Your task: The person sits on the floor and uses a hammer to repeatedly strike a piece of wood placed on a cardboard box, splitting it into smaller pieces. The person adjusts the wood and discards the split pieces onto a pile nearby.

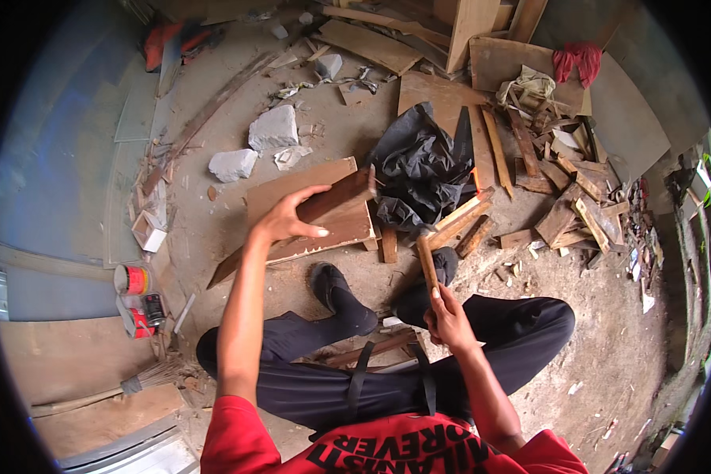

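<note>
My left hand (286,217) grips a dark brown wooden plank (336,197), thumb on one side and fingers on the other. The plank slants over a lighter wooden board (336,241), which lies in front of my feet. In my right hand (450,320) is a wooden handle (427,262), pointing away from me, fingers wrapped around its near end. What sits at the handle's far end, if anything, cannot be made out. Just beyond it lie a crumpled black plastic bag (419,170) and several short wood pieces (458,221).
Scrap wood (561,197) is heaped at the right, with a red cloth (578,63) behind it. White broken blocks (273,128) lie at the far left. Red tins (134,280) and a straw broom (146,377) are near the left wall. My legs (521,340) are bent on both sides.
</note>
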Demonstrator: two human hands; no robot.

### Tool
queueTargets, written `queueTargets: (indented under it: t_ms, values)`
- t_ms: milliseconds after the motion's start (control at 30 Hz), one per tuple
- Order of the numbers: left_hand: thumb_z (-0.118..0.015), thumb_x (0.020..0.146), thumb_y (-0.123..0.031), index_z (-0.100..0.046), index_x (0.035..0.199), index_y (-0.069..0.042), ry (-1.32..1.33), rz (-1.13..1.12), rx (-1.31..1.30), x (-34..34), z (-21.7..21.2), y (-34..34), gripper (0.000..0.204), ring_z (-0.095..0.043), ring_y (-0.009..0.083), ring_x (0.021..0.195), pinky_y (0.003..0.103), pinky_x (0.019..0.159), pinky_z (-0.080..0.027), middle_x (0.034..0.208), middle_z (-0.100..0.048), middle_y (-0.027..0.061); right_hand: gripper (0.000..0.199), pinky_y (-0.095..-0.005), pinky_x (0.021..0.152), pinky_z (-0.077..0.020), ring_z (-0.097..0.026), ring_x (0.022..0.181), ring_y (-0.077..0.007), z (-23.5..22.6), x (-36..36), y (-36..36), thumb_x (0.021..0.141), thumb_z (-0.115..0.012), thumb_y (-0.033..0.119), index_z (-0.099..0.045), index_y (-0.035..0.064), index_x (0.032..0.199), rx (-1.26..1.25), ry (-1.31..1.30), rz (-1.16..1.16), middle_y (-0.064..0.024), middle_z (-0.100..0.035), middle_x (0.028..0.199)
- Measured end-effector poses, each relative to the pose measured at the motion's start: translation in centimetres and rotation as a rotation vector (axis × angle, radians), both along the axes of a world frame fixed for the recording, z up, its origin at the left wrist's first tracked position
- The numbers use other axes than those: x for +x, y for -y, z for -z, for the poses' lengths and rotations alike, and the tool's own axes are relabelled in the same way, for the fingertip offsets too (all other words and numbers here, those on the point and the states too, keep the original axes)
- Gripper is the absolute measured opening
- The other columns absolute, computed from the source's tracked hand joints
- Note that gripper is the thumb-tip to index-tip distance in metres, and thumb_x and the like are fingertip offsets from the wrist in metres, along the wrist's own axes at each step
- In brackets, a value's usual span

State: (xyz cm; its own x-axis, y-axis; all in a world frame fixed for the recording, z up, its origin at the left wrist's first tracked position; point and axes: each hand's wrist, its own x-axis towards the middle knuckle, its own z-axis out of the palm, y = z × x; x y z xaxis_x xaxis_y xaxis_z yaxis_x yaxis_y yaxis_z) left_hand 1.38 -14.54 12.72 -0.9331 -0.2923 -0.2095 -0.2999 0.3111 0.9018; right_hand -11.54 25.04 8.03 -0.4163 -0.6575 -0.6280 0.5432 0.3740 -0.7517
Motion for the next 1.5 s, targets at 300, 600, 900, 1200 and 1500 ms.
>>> queueTargets:
  t_ms: [300, 600, 900, 1200, 1500]
  values:
    - [-0.083, 0.049, -0.033, -0.054, 0.143, -0.003, -0.033, 0.100, 0.242, 4.5, -3.2, -0.9, 0.103, -0.047, 0.0265, 0.136, 0.039, 0.119, -0.030, 0.143, -0.054, 0.0129, 0.043, -0.0216, 0.038, -0.0352, -0.043, 0.043, -0.0050, -9.6, -3.8, 2.9, 0.109, -0.043, 0.044, -0.051, 0.0075, 0.130, -0.184, 0.075, -0.593, 0.0016, -0.050, 0.069]
    - [-0.084, 0.051, -0.032, -0.054, 0.144, -0.003, -0.014, 0.192, 0.245, 4.0, -3.1, -0.2, 0.102, -0.048, 0.0269, 0.136, 0.039, 0.120, -0.028, 0.144, -0.054, 0.0138, 0.057, -0.0223, 0.040, -0.0357, -0.036, 0.044, -0.0039, -11.1, -5.9, 3.0, 0.109, -0.042, 0.044, -0.040, 0.0049, 0.151, -0.139, -0.006, -0.663, 0.0042, -0.041, 0.065]
    - [-0.087, 0.063, -0.042, -0.061, 0.135, -0.002, 0.031, -0.036, -0.037, 5.1, -3.7, -1.1, 0.086, -0.056, 0.0272, 0.129, 0.040, 0.114, -0.037, 0.136, -0.062, 0.0170, 0.050, -0.0210, 0.034, -0.0242, -0.032, 0.042, -0.0047, -8.2, -3.8, 2.8, 0.108, -0.045, 0.043, -0.043, 0.0136, 0.149, -0.250, 0.276, -0.406, 0.0012, -0.040, 0.066]
    - [-0.078, 0.088, -0.027, -0.072, 0.111, -0.001, -0.114, -0.479, -0.591, 6.7, -1.9, -3.3, 0.035, -0.075, 0.0276, 0.092, 0.036, 0.079, -0.056, 0.098, -0.076, 0.0177, 0.057, -0.0233, 0.036, -0.0314, -0.035, 0.041, -0.0077, -2.7, 0.9, 7.3, 0.109, -0.038, 0.046, -0.028, 0.0192, 0.159, -0.482, 0.236, -0.291, -0.0016, -0.043, 0.070]
    - [-0.082, 0.084, -0.022, -0.073, 0.103, 0.000, -0.134, -0.454, -0.638, 5.9, -1.0, -2.5, 0.030, -0.076, 0.0265, 0.085, 0.035, 0.073, -0.056, 0.093, -0.075, 0.0181, 0.056, -0.0233, 0.033, -0.0262, -0.029, 0.038, -0.0074, -0.6, 4.5, 8.6, 0.107, -0.037, 0.051, -0.036, 0.0185, 0.153, -0.534, 0.233, -0.154, -0.0004, -0.039, 0.066]
